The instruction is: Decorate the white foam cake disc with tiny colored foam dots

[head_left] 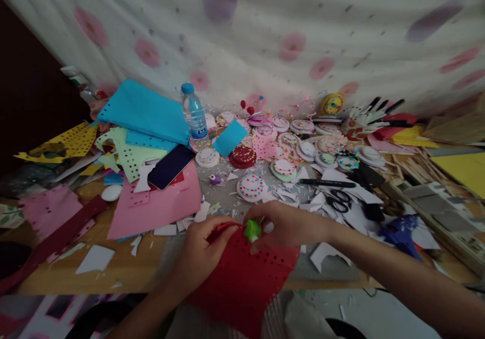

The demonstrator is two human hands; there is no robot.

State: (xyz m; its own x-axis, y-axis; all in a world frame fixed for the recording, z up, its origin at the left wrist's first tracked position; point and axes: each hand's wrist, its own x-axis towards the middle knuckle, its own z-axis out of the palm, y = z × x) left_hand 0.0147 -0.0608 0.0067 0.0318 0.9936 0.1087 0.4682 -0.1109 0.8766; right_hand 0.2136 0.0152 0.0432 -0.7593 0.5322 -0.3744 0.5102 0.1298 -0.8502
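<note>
A red sheet [242, 278] with rows of punched holes hangs over the table's front edge. My left hand [206, 250] is closed on its upper left part, thumb on top. A small green craft punch [252, 230] sits at the sheet's top edge, with my right hand [278, 228] wrapped around it. Whether the edge lies inside the punch's slot is hidden by the fingers. Just beyond the hands is a white paper disc [252, 187] with red and blue dots. A small purple punch [215, 179] stands to its left.
Several decorated paper discs [302, 126] crowd the back. A water bottle [195, 114] stands upright. To the left, a phone [172, 166] lies on pink paper [166, 202]. On the right are scissors [338, 201], a black pen [328, 183], a blue tape dispenser [403, 233] and white scraps.
</note>
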